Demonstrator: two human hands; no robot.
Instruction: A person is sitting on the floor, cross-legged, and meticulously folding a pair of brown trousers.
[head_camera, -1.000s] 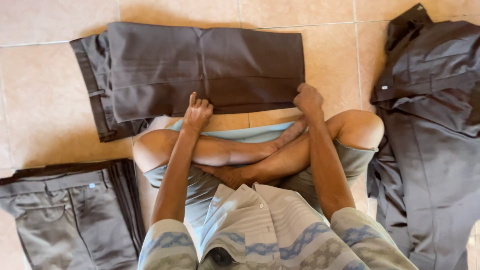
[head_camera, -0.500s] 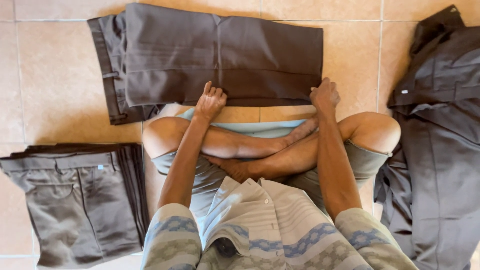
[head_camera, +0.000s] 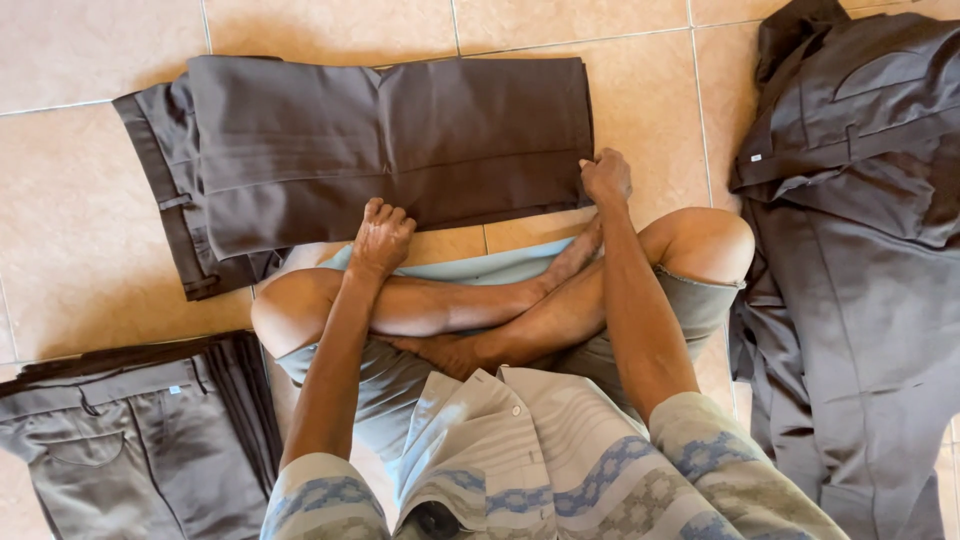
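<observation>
Two hands on one folded pair of dark brown trousers (head_camera: 380, 150), lying on the tiled floor (head_camera: 90, 220) before your crossed legs: your left hand (head_camera: 382, 237) curled on its near edge, your right hand (head_camera: 606, 176) pinching its near right corner.

Grey folded trousers stack (head_camera: 120, 440) lower left, dark garments pile (head_camera: 860, 250) right, on tile floor (head_camera: 80, 200).

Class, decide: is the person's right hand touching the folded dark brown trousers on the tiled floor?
Touching. The head view shows the right hand gripping the near right corner of the folded dark brown trousers, with no gap.
</observation>
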